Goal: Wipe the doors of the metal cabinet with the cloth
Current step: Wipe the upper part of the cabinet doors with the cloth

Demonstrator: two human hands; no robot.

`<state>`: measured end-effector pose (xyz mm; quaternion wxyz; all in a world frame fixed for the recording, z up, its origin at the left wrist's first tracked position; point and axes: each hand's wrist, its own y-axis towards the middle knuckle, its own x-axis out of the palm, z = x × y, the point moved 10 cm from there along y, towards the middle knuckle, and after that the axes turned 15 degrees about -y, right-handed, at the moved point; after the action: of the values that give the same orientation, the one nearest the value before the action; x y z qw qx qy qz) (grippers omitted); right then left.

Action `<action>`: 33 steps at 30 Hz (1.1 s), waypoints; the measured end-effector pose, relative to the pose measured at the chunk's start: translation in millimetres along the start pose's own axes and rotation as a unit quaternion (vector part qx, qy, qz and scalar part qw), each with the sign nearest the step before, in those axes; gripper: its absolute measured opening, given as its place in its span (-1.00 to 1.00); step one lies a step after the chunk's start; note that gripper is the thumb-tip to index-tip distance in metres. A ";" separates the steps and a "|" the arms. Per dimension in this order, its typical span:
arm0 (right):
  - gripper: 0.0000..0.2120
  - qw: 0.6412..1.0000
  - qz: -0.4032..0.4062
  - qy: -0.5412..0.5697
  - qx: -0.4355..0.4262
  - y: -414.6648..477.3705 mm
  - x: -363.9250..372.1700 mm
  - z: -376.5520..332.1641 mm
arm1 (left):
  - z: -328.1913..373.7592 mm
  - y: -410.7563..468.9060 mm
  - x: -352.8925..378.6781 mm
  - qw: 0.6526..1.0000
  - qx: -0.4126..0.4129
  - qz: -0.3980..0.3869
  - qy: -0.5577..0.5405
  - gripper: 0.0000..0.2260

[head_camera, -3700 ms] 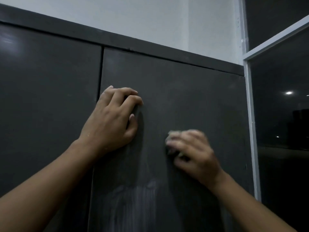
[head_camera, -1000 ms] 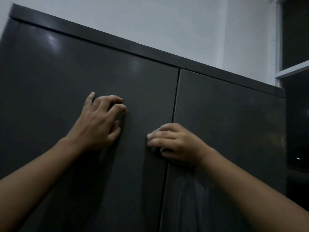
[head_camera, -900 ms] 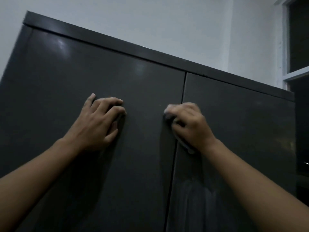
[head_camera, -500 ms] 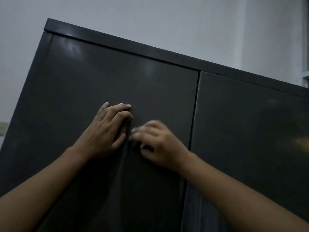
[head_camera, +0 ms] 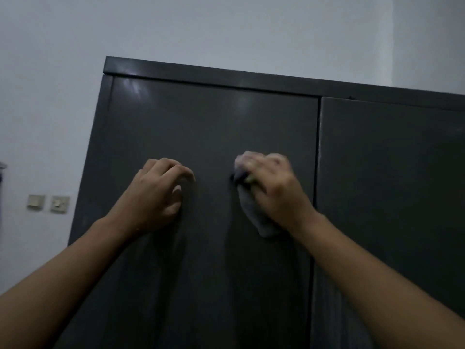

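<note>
The dark grey metal cabinet fills most of the view, with its left door (head_camera: 201, 122) and right door (head_camera: 392, 159) both closed and a thin seam between them. My right hand (head_camera: 274, 190) presses a crumpled grey cloth (head_camera: 254, 215) flat against the left door, right of that door's middle; the cloth hangs out below my fingers. My left hand (head_camera: 158, 195) rests on the same door to the left of the cloth, fingers curled against the metal with nothing in them.
A pale wall rises behind and to the left of the cabinet. Two wall switches (head_camera: 47, 204) sit on it left of the cabinet's side. The cabinet's top rim (head_camera: 226, 74) runs across above my hands.
My right hand with the cloth moved from the right door across the seam onto the left door, then up and right. The view swung left, bringing the cabinet's left edge and wall switches into sight.
</note>
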<state>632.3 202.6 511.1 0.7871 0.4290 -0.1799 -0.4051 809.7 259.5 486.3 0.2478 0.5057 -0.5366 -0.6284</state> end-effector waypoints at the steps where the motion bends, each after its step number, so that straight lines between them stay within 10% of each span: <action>1: -0.62 0.997 0.029 -0.011 0.070 12.1 -2.9 16.9 | 1.2 -1.4 -2.5 1.000 0.009 0.005 0.007 -0.67; 5: -0.63 0.983 0.063 -0.010 0.170 42.3 11.8 13.2 | -6.3 -7.7 -17.0 0.999 -0.025 0.045 -0.010 -0.75; 15: -0.42 0.947 -0.242 0.066 -0.199 -27.5 73.0 -151.9 | -45.2 -46.1 -39.9 0.976 -0.198 0.082 0.031 -0.75; 20: -0.56 0.959 -0.124 0.023 -0.255 -31.2 61.9 -147.1 | -47.5 -52.5 -50.2 0.973 -0.201 0.072 0.083 -0.63; 27: -0.64 0.986 0.105 -0.056 0.115 64.8 31.4 -36.2 | -110.6 -53.8 -59.4 0.943 -0.322 0.085 -0.010 -0.38; 33: -0.45 0.994 -0.032 0.008 -0.103 51.0 69.7 -137.9 | -140.9 -66.0 -71.9 0.891 -0.368 0.231 -0.132 -0.50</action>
<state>786.2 236.0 470.3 0.8150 0.3546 -0.1177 -0.4429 978.3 281.1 464.2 0.4814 0.1529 -0.3968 -0.7665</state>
